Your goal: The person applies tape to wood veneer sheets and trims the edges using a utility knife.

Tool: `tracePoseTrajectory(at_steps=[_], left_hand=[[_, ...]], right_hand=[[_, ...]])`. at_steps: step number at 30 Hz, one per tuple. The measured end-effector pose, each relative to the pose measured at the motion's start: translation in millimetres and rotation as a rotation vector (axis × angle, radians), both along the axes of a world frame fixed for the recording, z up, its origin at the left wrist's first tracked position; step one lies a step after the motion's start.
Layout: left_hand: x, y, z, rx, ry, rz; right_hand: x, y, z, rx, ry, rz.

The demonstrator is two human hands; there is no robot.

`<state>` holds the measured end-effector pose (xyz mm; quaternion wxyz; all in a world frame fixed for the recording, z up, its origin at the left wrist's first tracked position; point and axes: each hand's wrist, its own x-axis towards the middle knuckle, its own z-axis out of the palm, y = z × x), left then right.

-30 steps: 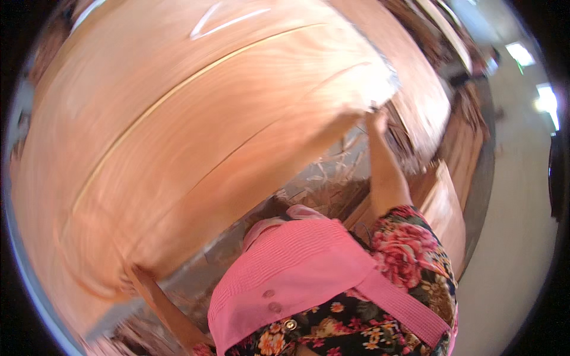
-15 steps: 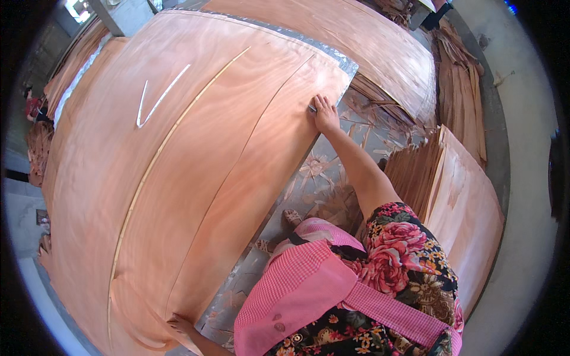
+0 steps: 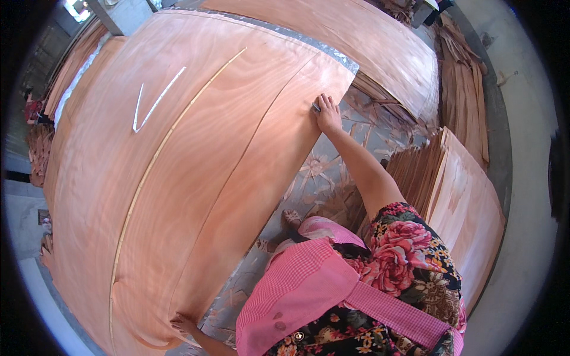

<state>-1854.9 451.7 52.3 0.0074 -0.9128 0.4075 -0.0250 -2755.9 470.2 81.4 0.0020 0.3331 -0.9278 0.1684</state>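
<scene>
A broad sheet of reddish-brown wood veneer [image 3: 196, 196] covers the work surface, with a thin dark seam running lengthwise near its right side. My right hand [image 3: 328, 115] rests at the sheet's upper right edge, closed round a small grey metal tool [image 3: 316, 107]; most of the tool is hidden by the fingers. Near the lower edge, my left hand [image 3: 186, 323] lies on the veneer with its fingers spread. A curled veneer strip [image 3: 151, 344] bends beside and below it. Further left, a long thin yellowish stick [image 3: 159, 151] lies along the sheet.
A white V-shaped strip [image 3: 157, 102] lies on the sheet's far left. Stacked veneer [image 3: 463, 213] stands to the right, another veneer pile [image 3: 380, 47] beyond. Scraps [image 3: 314, 167] litter the floor between. A grey pillar [image 3: 122, 18] rises at the back left.
The curled veneer by my left hand has dropped lower and flatter. Both hands stay in nearly the same places, and the view has shifted slightly.
</scene>
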Motion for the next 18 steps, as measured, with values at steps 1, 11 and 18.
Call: tracePoseTrajectory(at_steps=[1,11,18], left_hand=[[2,0,-3,-0.024,-0.003,-0.065],[-45,15,31,0.44,0.061,-0.253],[-98,49,65,-0.16,0.103,-0.105]], right_hand=[[-2,0,-4,-0.029,0.06,-0.009],[-29,13,10,-0.809,-1.175,-0.153],[184,-27,36,-0.289,-0.742,0.698]])
